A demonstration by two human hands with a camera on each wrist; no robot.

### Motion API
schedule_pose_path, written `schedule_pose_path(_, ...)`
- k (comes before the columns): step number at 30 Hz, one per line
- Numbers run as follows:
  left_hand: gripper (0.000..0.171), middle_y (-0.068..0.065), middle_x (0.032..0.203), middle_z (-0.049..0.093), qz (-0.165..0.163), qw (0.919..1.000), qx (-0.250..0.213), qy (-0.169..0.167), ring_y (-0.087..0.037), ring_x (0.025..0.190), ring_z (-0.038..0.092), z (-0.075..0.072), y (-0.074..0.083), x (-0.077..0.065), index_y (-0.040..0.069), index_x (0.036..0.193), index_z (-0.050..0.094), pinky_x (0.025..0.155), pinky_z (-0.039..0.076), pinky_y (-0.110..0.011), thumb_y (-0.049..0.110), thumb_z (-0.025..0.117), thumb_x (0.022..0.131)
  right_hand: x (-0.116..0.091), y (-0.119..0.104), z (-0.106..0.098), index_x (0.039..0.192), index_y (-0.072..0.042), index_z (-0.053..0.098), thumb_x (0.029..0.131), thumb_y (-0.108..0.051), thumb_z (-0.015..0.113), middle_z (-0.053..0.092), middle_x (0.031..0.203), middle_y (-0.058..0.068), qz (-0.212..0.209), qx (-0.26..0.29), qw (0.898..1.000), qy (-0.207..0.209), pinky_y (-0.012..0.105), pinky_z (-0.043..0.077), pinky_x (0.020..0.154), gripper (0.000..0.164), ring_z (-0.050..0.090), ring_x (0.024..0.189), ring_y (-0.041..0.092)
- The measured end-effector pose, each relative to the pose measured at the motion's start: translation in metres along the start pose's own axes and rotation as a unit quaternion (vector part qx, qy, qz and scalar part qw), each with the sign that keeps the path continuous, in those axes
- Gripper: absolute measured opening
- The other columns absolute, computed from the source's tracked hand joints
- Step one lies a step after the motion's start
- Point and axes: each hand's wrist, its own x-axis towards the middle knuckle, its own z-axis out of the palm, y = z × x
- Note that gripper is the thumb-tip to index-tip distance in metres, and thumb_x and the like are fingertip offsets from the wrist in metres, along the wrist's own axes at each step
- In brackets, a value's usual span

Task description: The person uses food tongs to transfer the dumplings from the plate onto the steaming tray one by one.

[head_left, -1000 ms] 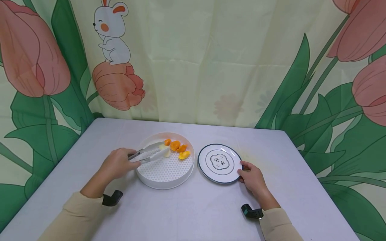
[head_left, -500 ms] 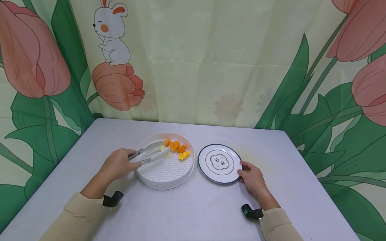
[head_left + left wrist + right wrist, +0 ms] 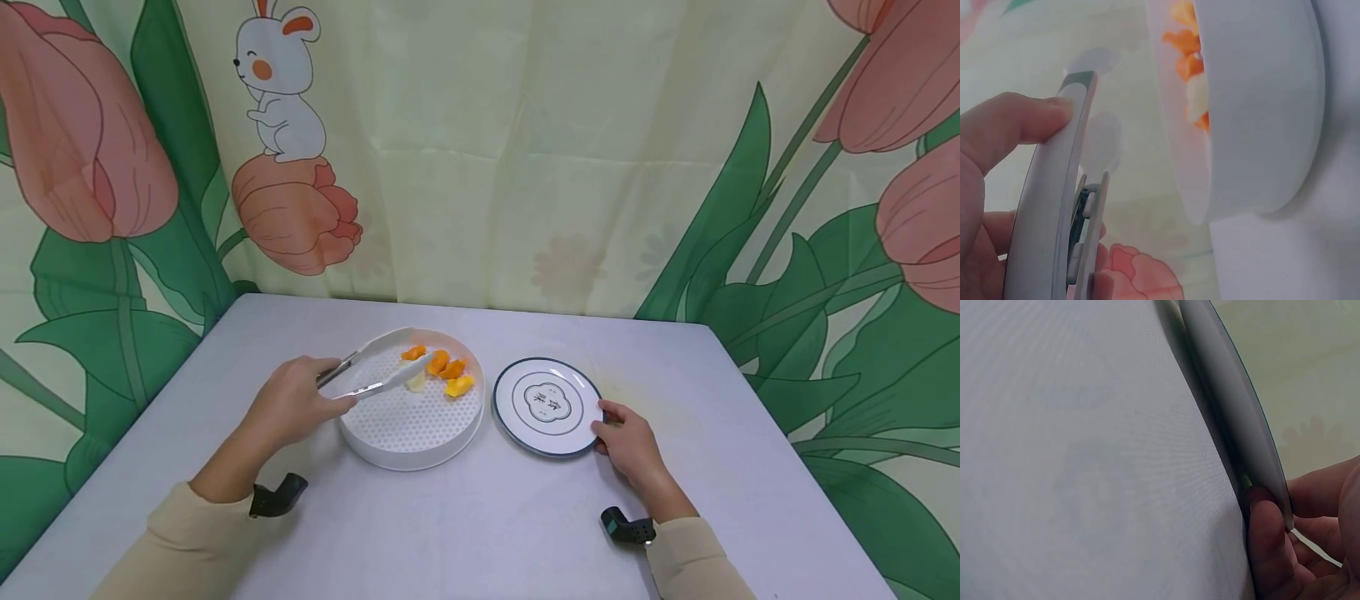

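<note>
My left hand (image 3: 296,398) grips metal tongs (image 3: 371,389) with pale tips. The tongs' arms are spread, and their tips reach over a round white steamer tray (image 3: 405,460) with a perforated floor. Several orange and yellow pieces (image 3: 454,370) lie at the tray's back right, beside a pale piece (image 3: 416,383) partly covered by the tongs. In the left wrist view the tongs (image 3: 1054,169) stand apart from the tray's wall (image 3: 1260,112). My right hand (image 3: 628,437) pinches the right rim of a white plate (image 3: 525,429) with a blue edge; in the right wrist view fingers (image 3: 1269,540) lie under it.
A white cloth covers the table (image 3: 480,533). Behind it hangs a curtain (image 3: 480,167) printed with tulips and a rabbit. The plate is just right of the tray. Each wrist bears a black camera strap (image 3: 279,496).
The tongs have lifted and their arms have spread wider, with the left hand slightly higher. The orange piece nearest the tips has shifted a little. The right hand and plate stay put.
</note>
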Motion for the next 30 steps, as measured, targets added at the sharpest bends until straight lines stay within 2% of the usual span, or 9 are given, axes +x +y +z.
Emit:
schedule_pose_path(4, 0.068, -0.026, 0.12, 0.062, 0.024, 0.9994, -0.02, 0.014, -0.038, 0.106, 0.058, 0.006, 0.005, -0.002, -0.011, 0.133, 0.057, 0.085, 0.052, -0.051, 0.027, 0.082, 0.082, 0.0, -0.001, 0.0, 0.15, -0.002, 0.042, 0.101, -0.013, 0.056, 0.044, 0.143, 0.025, 0.003, 0.0, 1.0, 0.001, 0.016, 0.051, 0.066, 0.052, 0.06, 0.098, 0.027)
schedule_pose_path(8, 0.065, -0.024, 0.119, 0.062, 0.046, 0.9981, -0.031, 0.027, -0.037, 0.105, 0.059, 0.013, 0.013, -0.005, -0.011, 0.131, 0.058, 0.085, 0.052, -0.051, 0.025, 0.081, 0.082, 0.0, -0.001, 0.001, 0.15, -0.002, 0.042, 0.101, -0.013, 0.056, 0.044, 0.143, 0.025, 0.003, 0.001, 1.0, 0.002, 0.016, 0.051, 0.066, 0.051, 0.06, 0.1, 0.028)
schedule_pose_path(12, 0.063, -0.025, 0.121, 0.061, 0.055, 0.9971, -0.047, 0.022, -0.037, 0.105, 0.058, 0.022, 0.023, -0.01, -0.011, 0.131, 0.057, 0.086, 0.052, -0.05, 0.02, 0.08, 0.082, 0.0, 0.0, 0.001, 0.15, -0.002, 0.042, 0.101, -0.013, 0.056, 0.044, 0.143, 0.024, 0.001, 0.002, 1.0, 0.001, 0.015, 0.05, 0.066, 0.051, 0.06, 0.101, 0.028)
schedule_pose_path(20, 0.066, -0.025, 0.131, 0.05, 0.037, 0.9967, -0.073, 0.003, -0.036, 0.117, 0.051, 0.047, 0.044, -0.022, -0.007, 0.136, 0.053, 0.097, 0.047, -0.052, 0.015, 0.081, 0.08, 0.003, 0.002, 0.0, 0.15, -0.003, 0.042, 0.101, -0.014, 0.056, 0.045, 0.143, 0.024, -0.001, 0.0, 1.0, 0.0, 0.018, 0.052, 0.069, 0.052, 0.06, 0.099, 0.027)
schedule_pose_path(25, 0.066, -0.018, 0.125, 0.054, 0.038, 0.9957, -0.085, 0.001, -0.029, 0.108, 0.055, 0.062, 0.055, -0.029, -0.001, 0.135, 0.057, 0.088, 0.051, -0.044, 0.016, 0.085, 0.078, 0.004, 0.003, 0.0, 0.15, -0.002, 0.042, 0.101, -0.014, 0.056, 0.044, 0.143, 0.025, -0.003, -0.001, 1.0, 0.0, 0.02, 0.053, 0.07, 0.052, 0.06, 0.1, 0.027)
schedule_pose_path(30, 0.063, -0.012, 0.119, 0.058, 0.054, 0.9925, -0.109, 0.004, -0.024, 0.102, 0.055, 0.075, 0.061, -0.034, 0.001, 0.131, 0.061, 0.081, 0.048, -0.037, 0.015, 0.087, 0.075, 0.004, 0.003, 0.001, 0.15, -0.002, 0.042, 0.101, -0.014, 0.056, 0.045, 0.143, 0.025, -0.003, -0.003, 1.0, 0.002, 0.02, 0.053, 0.07, 0.052, 0.06, 0.101, 0.027)
